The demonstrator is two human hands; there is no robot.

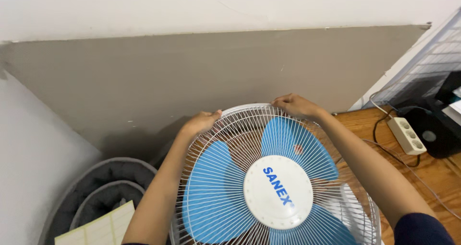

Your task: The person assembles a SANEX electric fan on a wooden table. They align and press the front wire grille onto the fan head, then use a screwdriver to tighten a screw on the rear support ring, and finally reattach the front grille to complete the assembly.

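The fan grille (269, 178), over blue blades (213, 197), is gripped at its far rim by the left hand (201, 121) and right hand (294, 105), arms outstretched.

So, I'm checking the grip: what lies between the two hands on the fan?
In the head view, only the grille's bare white rim runs between left hand and right hand.

White power strip (407, 135), multi-socket, lying on the wooden worktop (365, 125) well to the right of the right hand, cables trailing from it. Black device (434, 130) just beyond it. White wire grid panel (432, 62) leaning above. Grey padded roll (103, 187) down-left of the left hand; pale yellow label sheet (103, 228) resting against it. Grey-and-white wall (192, 67) behind.
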